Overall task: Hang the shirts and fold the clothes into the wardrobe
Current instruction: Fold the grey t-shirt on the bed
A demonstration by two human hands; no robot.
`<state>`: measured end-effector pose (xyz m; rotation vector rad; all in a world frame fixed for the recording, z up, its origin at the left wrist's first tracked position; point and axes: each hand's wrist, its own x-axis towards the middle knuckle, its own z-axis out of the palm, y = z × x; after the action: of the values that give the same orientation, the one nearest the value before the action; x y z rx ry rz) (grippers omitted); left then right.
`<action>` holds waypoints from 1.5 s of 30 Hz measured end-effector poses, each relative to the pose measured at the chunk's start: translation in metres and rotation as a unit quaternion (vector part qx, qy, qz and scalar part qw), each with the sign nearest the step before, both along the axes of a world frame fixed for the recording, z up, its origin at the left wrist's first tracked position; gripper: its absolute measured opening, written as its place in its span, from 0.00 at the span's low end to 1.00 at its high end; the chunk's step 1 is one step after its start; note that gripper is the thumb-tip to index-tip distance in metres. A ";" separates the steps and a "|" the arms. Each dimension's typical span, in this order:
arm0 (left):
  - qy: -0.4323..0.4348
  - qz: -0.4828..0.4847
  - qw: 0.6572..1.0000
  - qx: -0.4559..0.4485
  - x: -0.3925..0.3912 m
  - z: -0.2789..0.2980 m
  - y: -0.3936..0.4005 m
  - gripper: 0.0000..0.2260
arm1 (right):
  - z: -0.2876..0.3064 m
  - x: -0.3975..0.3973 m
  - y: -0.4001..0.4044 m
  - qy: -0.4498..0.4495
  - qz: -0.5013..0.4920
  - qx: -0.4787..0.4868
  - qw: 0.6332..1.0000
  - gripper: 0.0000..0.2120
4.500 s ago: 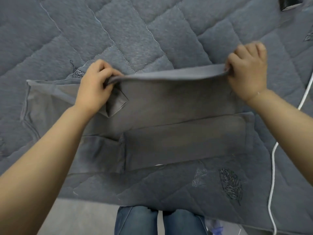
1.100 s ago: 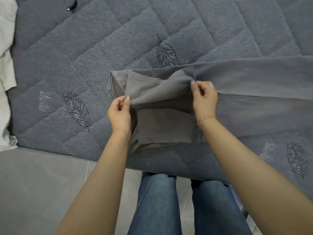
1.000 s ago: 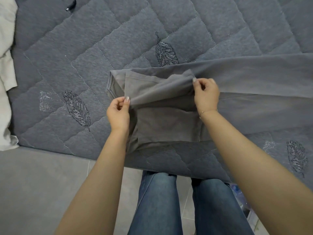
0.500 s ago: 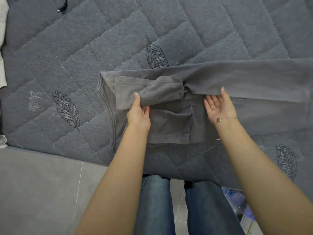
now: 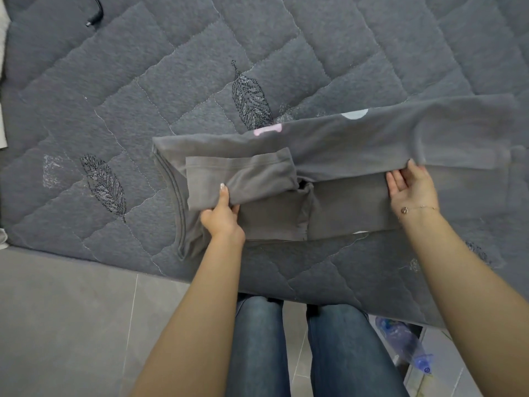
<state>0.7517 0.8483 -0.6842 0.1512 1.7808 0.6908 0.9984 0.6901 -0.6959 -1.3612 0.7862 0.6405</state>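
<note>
A grey shirt lies partly folded on the grey quilted bed, collar to the left. Its far side is doubled toward me, showing a pink and a white print at the fold. My left hand pinches the near edge of the folded sleeve, thumb on top. My right hand is palm up with relaxed fingers at the near edge of the doubled layer, one fingertip touching it. The shirt's right end is blurred.
A black cable end lies at the bed's far left, and white cloth shows at the left border. The grey tiled floor runs along the bed's near edge. A plastic bottle lies by my jeans-clad legs.
Both hands let go of the sleeve after laying it across the shirt. My left hand now pinches the sleeve again and my right hand has slid right along the doubled layer's edge.
</note>
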 end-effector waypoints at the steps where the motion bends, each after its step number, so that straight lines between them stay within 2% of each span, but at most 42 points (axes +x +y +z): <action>1: 0.001 0.006 1.000 0.000 0.001 -0.001 0.002 0.14 | -0.001 0.004 -0.003 0.012 -0.005 0.022 1.000 0.06; 2: -0.003 0.017 1.000 0.003 0.002 -0.001 0.003 0.15 | -0.001 0.008 -0.005 0.023 -0.018 0.053 0.998 0.06; 5: -0.046 0.067 0.997 -0.001 0.014 0.002 -0.003 0.19 | 0.000 0.020 -0.011 0.055 -0.076 0.139 0.986 0.14; 8: -0.125 0.084 0.987 -0.047 0.045 0.008 -0.024 0.23 | 0.003 0.025 -0.013 0.074 -0.075 0.153 0.983 0.18; 10: -0.160 0.086 0.981 -0.065 0.067 0.011 -0.039 0.23 | 0.006 0.030 -0.014 0.088 -0.090 0.160 0.979 0.17; 13: -0.133 0.087 0.986 -0.057 0.090 0.007 -0.049 0.19 | 0.008 0.047 -0.011 0.112 -0.127 0.162 0.972 0.12; 16: -0.072 0.072 0.994 -0.049 0.096 -0.002 -0.052 0.07 | 0.007 0.060 -0.009 0.134 -0.131 0.174 0.967 0.13; 18: -0.042 0.065 0.996 -0.038 0.096 -0.003 -0.054 0.06 | 0.011 0.070 -0.010 0.113 -0.116 0.183 0.970 0.12; 20: -0.022 0.058 0.998 -0.026 0.097 -0.002 -0.056 0.08 | 0.016 0.084 -0.017 0.056 -0.095 0.146 0.983 0.09; 22: -0.009 0.062 0.998 -0.017 0.098 -0.001 -0.058 0.09 | 0.017 0.098 -0.032 -0.018 -0.060 0.049 0.997 0.09; 25: 0.029 0.059 0.998 0.003 0.097 0.000 -0.059 0.10 | 0.012 0.115 -0.060 -0.096 -0.005 -0.050 0.994 0.06; 27: 0.058 0.053 0.997 0.018 0.095 -0.001 -0.059 0.11 | 0.008 0.122 -0.076 -0.099 0.006 -0.063 0.993 0.09; 29: 0.074 0.048 0.996 0.022 0.094 0.000 -0.062 0.12 | 0.007 0.125 -0.085 -0.078 0.015 -0.063 0.995 0.02; 31: 0.091 0.045 0.995 0.022 0.094 0.001 -0.066 0.12 | 0.002 0.125 -0.091 -0.063 0.002 -0.064 0.996 0.06; 34: 0.119 0.040 0.990 0.061 0.091 0.002 -0.068 0.10 | 0.005 0.129 -0.093 -0.089 -0.039 -0.027 0.995 0.08; 37: 0.139 -0.011 0.986 0.091 0.087 0.003 -0.066 0.10 | 0.006 0.130 -0.096 -0.092 -0.051 -0.022 0.994 0.08; 41: 0.053 -0.014 0.998 0.042 0.084 0.002 -0.071 0.07 | 0.000 0.124 -0.106 -0.056 -0.044 -0.038 0.997 0.10; 42: 0.039 -0.012 0.999 0.031 0.082 0.001 -0.072 0.06 | -0.002 0.124 -0.106 -0.066 -0.041 -0.057 0.995 0.11; 44: 0.041 -0.009 0.999 0.034 0.080 0.002 -0.073 0.03 | -0.004 0.124 -0.106 -0.116 -0.010 -0.140 0.983 0.20; 45: 0.071 -0.015 0.996 0.048 0.080 0.003 -0.074 0.09 | -0.003 0.121 -0.106 -0.144 0.033 -0.196 0.969 0.25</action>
<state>0.8317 0.7740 -0.6808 0.2964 1.8768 0.7607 1.1195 0.5841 -0.6986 -1.8015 0.6540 0.3336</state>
